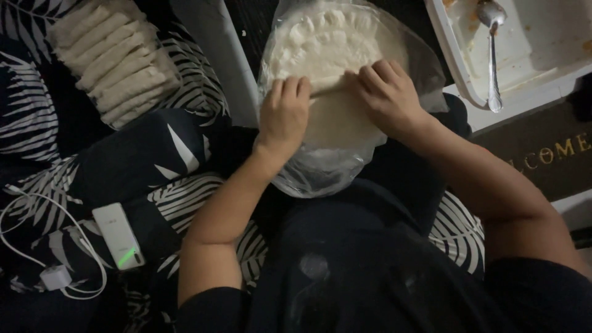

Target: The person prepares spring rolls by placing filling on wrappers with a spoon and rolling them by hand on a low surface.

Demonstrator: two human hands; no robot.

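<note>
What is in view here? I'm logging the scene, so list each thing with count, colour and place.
wrappers: one stack, white, round, top centre in a clear bag
bag: one, clear plastic, on the lap
rolls: one row, pale, top left
tray: one, white, smeared, top right
spoon: one, silver, in the tray
power bank: one, white, lower left
cable: one, white, beside it
mat: one, dark, right
left hand: on the wrappers
right hand: on the wrappers

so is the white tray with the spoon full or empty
Nearly empty. The white tray shows a bare bottom with only orange smears, and the spoon lies in it. Its far part is out of frame.
</note>
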